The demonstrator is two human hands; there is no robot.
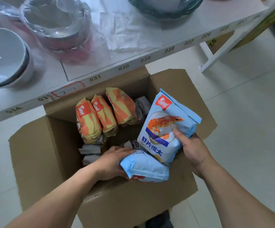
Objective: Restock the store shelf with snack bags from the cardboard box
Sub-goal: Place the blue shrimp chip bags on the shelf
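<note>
An open cardboard box stands on the floor below a white shelf. My right hand grips a light blue shrimp-crisp bag, held upright over the box's right side. My left hand holds a second blue bag, lying on its side at the box's near edge. Three orange and yellow snack bags stand in a row at the back of the box. Several small white packets lie lower in the box, partly hidden.
On the shelf stand stacked white bowls at the left, plastic-wrapped bowls in the middle and a dark glass bowl at the back right. Number labels run along the shelf's front edge. Pale floor tiles surround the box.
</note>
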